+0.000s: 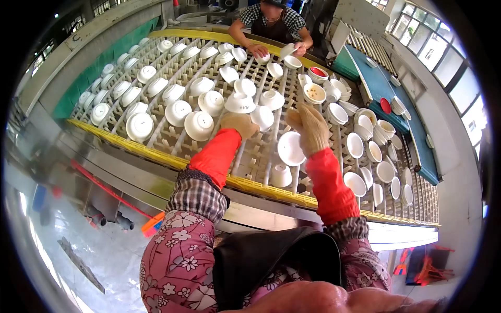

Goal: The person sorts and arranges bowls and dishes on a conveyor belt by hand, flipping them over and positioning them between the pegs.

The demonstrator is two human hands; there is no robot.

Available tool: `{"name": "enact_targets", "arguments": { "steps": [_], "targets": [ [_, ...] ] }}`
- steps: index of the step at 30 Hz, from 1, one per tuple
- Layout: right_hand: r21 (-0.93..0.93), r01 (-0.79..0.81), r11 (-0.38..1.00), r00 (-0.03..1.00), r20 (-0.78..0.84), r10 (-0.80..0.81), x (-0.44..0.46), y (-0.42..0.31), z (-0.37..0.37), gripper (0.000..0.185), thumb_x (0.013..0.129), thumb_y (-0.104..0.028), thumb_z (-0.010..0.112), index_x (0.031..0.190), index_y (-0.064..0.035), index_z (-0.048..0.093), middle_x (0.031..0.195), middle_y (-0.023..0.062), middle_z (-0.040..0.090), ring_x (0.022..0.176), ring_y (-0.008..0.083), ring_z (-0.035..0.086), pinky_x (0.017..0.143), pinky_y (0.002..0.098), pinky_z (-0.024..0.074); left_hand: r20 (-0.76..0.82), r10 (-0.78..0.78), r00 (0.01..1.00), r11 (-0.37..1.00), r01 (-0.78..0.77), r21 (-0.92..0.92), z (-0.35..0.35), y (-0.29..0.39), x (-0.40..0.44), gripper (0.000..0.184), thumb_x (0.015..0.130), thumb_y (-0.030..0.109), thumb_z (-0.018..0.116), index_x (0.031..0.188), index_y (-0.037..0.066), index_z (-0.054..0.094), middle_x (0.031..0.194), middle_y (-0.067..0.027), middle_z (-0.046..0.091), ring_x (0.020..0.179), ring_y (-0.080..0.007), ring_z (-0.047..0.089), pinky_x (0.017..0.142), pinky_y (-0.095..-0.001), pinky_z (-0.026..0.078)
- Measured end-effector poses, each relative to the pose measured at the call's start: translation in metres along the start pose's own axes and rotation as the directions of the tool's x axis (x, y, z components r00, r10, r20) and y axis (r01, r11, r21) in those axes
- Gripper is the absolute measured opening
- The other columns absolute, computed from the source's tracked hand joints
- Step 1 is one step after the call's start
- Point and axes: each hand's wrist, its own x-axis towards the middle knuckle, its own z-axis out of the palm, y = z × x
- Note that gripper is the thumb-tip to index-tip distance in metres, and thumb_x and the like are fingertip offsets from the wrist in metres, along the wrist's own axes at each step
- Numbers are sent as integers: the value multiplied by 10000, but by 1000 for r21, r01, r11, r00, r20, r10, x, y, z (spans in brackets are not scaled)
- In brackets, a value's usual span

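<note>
My left hand (239,125), in a tan work glove, is closed at the near edge of a tilted white bowl (240,103); its fingers are partly hidden behind that bowl. Another white bowl (262,118) stands close by its thumb. My right hand (311,129), gloved the same way, is raised with bent fingers apart from the thumb, and nothing shows in it. Just left of its wrist a round white bowl (290,148) leans on the slatted rack, with a small upturned white cup (281,176) below it.
Rows of white bowls (140,127) stand tilted on the pegged conveyor (156,136), edged by a yellow rail (130,147). More bowls (355,145) crowd the right side. Across it, a co-worker (271,23) handles bowls. A blue-green belt (412,125) carries dishes at far right.
</note>
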Motion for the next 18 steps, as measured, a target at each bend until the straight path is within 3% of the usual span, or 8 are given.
{"name": "enact_targets", "arguments": {
  "steps": [3,4,6,8,9,11,13,18],
  "targets": [
    [-76,-130,989,973,-204,112,-54,-19,-46,485,1090,-234,779,1446,92,726,1258,152,800,1140,221,764,1017,362,609,54,-50,997,999,50,-4,1,4,2,564,931,522,742,1305,119,868,1308,-216,839,1233,-391,793,1087,-506,603],
    [-643,165,748,983,43,-180,-65,-6,-93,491,1086,-259,775,1470,43,739,1296,127,795,1185,185,740,1036,348,582,68,-72,995,997,73,-3,1,4,2,557,932,520,738,1307,131,873,1301,-212,843,1226,-381,799,1083,-497,606],
    [-733,42,679,967,-141,-212,-84,-4,-130,299,1108,-175,706,1340,1,775,1123,123,785,1013,233,736,915,380,589,50,-61,997,996,57,75,-1,6,5,540,973,509,736,1315,114,870,1331,-200,841,1218,-385,806,1082,-506,610],
    [-969,-21,247,992,-51,-113,-101,-38,-147,390,1056,-316,774,1267,11,766,1051,159,759,967,379,712,906,455,568,16,-57,998,981,53,187,4,12,5,517,1000,498,732,1311,109,874,1341,-188,845,1220,-377,811,1081,-505,612],
    [-983,46,179,968,-1,-252,-112,-33,-162,449,1014,-378,816,1241,6,766,1092,190,787,1018,405,763,914,501,582,61,-18,998,945,-2,328,-2,28,1,482,1018,479,726,1300,118,879,1328,-171,853,1214,-361,816,1075,-497,613],
    [-985,-145,91,985,-135,103,-109,-66,-151,476,955,-416,867,1215,-23,792,1136,225,819,1093,426,789,943,525,603,188,90,978,811,-182,556,-20,61,-10,416,1034,434,727,1275,134,885,1302,-142,865,1196,-337,823,1067,-481,610],
    [-982,-188,8,955,-181,236,-101,-69,-154,486,945,-463,863,1176,-40,800,1110,221,821,1091,435,787,942,529,605,145,356,923,872,-384,304,-31,85,-36,343,994,344,771,1236,117,857,1248,-93,849,1247,-335,777,1065,-515,588],
    [-987,-102,-123,930,-138,340,-105,-59,-159,518,939,-547,837,1149,-74,814,1100,205,826,1082,430,795,939,530,608,242,751,615,481,-760,437,-26,116,-100,499,953,273,813,1407,71,759,1407,-89,746,1457,-298,634,1239,-468,512]
  ]
}}
